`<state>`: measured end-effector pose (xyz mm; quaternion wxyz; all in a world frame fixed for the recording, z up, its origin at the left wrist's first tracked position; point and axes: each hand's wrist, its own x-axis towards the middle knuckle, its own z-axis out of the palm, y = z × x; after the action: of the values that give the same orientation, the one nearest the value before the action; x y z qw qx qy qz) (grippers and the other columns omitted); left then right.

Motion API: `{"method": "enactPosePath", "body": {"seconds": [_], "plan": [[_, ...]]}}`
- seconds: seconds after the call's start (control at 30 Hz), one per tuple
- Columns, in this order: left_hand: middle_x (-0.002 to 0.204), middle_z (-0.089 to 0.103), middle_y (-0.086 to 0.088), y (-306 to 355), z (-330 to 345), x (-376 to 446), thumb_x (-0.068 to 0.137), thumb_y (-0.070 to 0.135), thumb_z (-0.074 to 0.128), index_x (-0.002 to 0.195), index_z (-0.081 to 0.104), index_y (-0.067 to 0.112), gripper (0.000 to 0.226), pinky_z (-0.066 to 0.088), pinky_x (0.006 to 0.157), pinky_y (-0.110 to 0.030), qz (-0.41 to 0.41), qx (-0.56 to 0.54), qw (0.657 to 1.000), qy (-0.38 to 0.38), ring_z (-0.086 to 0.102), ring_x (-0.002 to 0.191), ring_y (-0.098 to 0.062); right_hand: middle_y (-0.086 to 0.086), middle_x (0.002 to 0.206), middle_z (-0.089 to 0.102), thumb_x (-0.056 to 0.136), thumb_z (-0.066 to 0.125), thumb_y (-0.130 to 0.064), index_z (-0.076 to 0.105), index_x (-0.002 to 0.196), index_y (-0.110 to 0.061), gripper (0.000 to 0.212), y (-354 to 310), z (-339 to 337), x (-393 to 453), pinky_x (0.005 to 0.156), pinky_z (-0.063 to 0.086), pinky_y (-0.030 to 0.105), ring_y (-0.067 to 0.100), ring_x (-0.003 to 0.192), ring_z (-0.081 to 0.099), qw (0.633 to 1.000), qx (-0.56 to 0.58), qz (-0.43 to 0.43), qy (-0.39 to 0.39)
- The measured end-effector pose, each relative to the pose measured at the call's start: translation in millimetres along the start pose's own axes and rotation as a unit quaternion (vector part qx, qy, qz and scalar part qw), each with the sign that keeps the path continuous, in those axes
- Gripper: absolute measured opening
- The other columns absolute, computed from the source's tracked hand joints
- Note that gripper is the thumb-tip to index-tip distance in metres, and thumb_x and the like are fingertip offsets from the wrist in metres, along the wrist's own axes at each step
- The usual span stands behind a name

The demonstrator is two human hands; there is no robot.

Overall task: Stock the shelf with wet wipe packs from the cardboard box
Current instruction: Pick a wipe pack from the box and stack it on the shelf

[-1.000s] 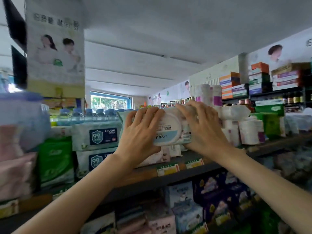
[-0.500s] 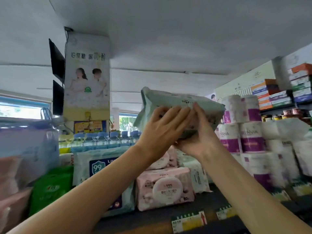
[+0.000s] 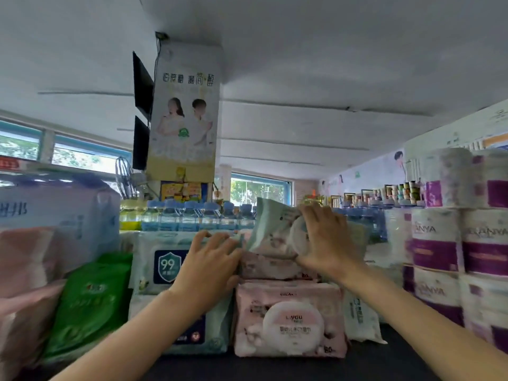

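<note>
The wet wipe pack (image 3: 277, 229) is now coming down tilted onto the stack of pink packs (image 3: 288, 317) on the shelf (image 3: 384, 361); half a second ago it was being held high, well above that stack. Its lower edge is touching the upper pink pack (image 3: 270, 266) while its top is leaning back toward the water bottles (image 3: 192, 215). The right hand (image 3: 324, 240) is pressing flat against the pack's lidded face, fingers spread, gripping it only by pressure. The left hand (image 3: 209, 259) is lying open, fingers resting against the left end of the stack and the blue-and-white pack (image 3: 162, 265) beside it, holding nothing. Judgement: placement is nearly complete; the pack is not yet lying level and could slide forward if released as it stands. Tissue rolls (image 3: 439, 243) are standing to the right, green packs (image 3: 90, 301) to the left. The cardboard box is not in view
</note>
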<state>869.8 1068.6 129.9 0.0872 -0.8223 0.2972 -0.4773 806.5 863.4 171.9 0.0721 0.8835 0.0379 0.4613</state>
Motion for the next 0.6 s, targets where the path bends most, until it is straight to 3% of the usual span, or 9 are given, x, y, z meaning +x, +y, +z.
{"method": "enactPosePath", "body": {"seconds": [0.23, 0.3, 0.37, 0.4, 0.47, 0.53, 0.6], "plan": [[0.114, 0.067, 0.002, -13, 15, -3, 0.028, 0.051, 0.087, 0.080, 0.072, 0.031, 0.058, 0.054, 0.069, -0.050, -0.033, 0.046, 0.997, -0.057, 0.068, 0.092, -0.033, -0.001, 0.147, 0.026, 0.082, 0.060, -0.037, 0.017, 0.145, -0.017, 0.079, -20, 40, -6, 0.113, 0.014, 0.033, 0.019, 0.135, 0.024, 0.993, -0.019, -0.085, -0.082], [0.133, 0.055, -0.001, -9, 8, -1, 0.049, 0.043, 0.085, 0.098, 0.069, 0.028, 0.054, 0.045, 0.086, -0.059, -0.034, 0.037, 0.997, -0.065, 0.057, 0.112, -0.039, -0.002, 0.147, 0.025, 0.079, 0.062, -0.045, 0.015, 0.145, -0.019, 0.086, -16, 41, -5, 0.115, 0.010, 0.032, 0.018, 0.136, 0.022, 0.991, -0.006, -0.095, -0.097], [0.150, 0.031, 0.000, -7, 9, -1, 0.075, 0.034, 0.070, 0.120, 0.058, 0.025, 0.047, 0.026, 0.105, -0.060, -0.054, 0.020, 0.996, -0.075, 0.034, 0.132, -0.041, -0.003, 0.150, 0.017, 0.076, 0.063, -0.053, 0.002, 0.147, -0.023, 0.098, -7, 42, -4, 0.116, 0.003, 0.036, 0.018, 0.140, 0.015, 0.987, -0.009, -0.103, -0.124], [0.149, 0.034, -0.002, -5, 10, -3, 0.074, 0.031, 0.070, 0.118, 0.059, 0.024, 0.045, 0.027, 0.103, -0.061, -0.055, 0.020, 0.996, -0.068, 0.036, 0.130, -0.042, -0.003, 0.152, 0.011, 0.074, 0.062, -0.057, -0.010, 0.147, -0.026, 0.107, -2, 42, -5, 0.116, -0.001, 0.039, 0.020, 0.142, 0.009, 0.986, -0.017, -0.100, -0.133], [0.128, 0.058, -0.007, 0, 12, -5, 0.050, 0.031, 0.084, 0.095, 0.070, 0.023, 0.048, 0.045, 0.084, -0.062, -0.051, 0.047, 0.995, -0.071, 0.057, 0.108, -0.044, -0.001, 0.154, -0.005, 0.068, 0.062, -0.066, -0.032, 0.139, -0.029, 0.123, 8, 43, -11, 0.115, -0.008, 0.041, 0.023, 0.143, -0.004, 0.986, -0.031, -0.079, -0.143], [0.112, 0.068, -0.006, 2, 17, -3, 0.031, 0.035, 0.087, 0.083, 0.072, 0.024, 0.055, 0.052, 0.070, -0.057, -0.058, 0.066, 0.994, -0.064, 0.066, 0.091, -0.041, -0.001, 0.153, -0.015, 0.064, 0.062, -0.071, -0.040, 0.131, -0.032, 0.128, 21, 46, -17, 0.114, -0.010, 0.042, 0.024, 0.143, -0.011, 0.989, -0.020, -0.048, -0.141], [0.111, 0.068, -0.007, 4, 17, -1, 0.027, 0.035, 0.087, 0.084, 0.072, 0.023, 0.061, 0.052, 0.070, -0.058, -0.066, 0.062, 0.995, -0.052, 0.066, 0.091, -0.042, 0.001, 0.154, -0.010, 0.062, 0.063, -0.071, -0.038, 0.133, -0.034, 0.129, 31, 51, -21, 0.114, -0.008, 0.041, 0.024, 0.143, -0.007, 0.992, -0.006, -0.043, -0.122]]}}
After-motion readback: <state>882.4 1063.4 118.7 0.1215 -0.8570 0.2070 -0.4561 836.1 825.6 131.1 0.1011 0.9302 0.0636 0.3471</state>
